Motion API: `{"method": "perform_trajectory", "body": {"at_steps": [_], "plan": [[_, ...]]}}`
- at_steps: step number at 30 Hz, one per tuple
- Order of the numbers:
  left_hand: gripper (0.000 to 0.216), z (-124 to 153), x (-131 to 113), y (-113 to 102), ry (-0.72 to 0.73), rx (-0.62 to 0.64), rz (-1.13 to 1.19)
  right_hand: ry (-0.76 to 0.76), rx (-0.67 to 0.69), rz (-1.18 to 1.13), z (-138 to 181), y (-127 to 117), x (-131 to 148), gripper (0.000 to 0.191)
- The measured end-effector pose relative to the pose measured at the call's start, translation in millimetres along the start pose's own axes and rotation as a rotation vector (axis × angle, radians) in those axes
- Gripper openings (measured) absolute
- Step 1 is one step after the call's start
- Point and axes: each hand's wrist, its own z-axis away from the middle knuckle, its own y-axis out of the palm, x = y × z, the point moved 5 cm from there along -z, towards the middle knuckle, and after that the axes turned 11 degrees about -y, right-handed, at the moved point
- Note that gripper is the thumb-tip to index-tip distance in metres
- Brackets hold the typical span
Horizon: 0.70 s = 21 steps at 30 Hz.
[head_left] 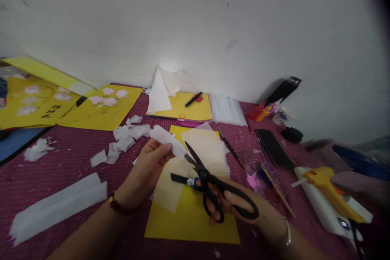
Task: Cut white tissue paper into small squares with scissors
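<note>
My left hand pinches a folded strip of thin white paper between thumb and fingers. In my right hand are black-handled scissors, fingers through the loops. Their blades are apart, with the tips close to the strip's right end. Just below the blades is a dark, flat-ended tool with a blue part; whether it lies down or touches my right hand, I cannot tell. Under both hands, thin pale sheets lie over a yellow sheet.
Cut white paper pieces and a long folded white strip lie on the left, before yellow cards with pink flowers. To the right are a phone, a yellow glue gun and a black flask. A wall stands behind.
</note>
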Motion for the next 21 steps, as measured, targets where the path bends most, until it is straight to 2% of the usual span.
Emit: {"method": "perform_trajectory", "body": {"at_steps": [5,14,18,21], "plan": [[0.027,1,5,2,-0.015,-0.007,-0.103,-0.013,0.01,-0.063,0,4,1,0.061],[0.03,0,15,-9,-0.033,-0.057,-0.341,-0.004,0.084,-0.231,-1,4,-10,0.062],[0.027,1,18,-5,-0.064,-0.013,-0.352,0.018,0.028,-0.271,-1,-2,-15,0.067],[0.028,0,18,-4,-0.075,-0.013,-0.354,0.003,-0.022,-0.236,-2,-5,-16,0.063]]}}
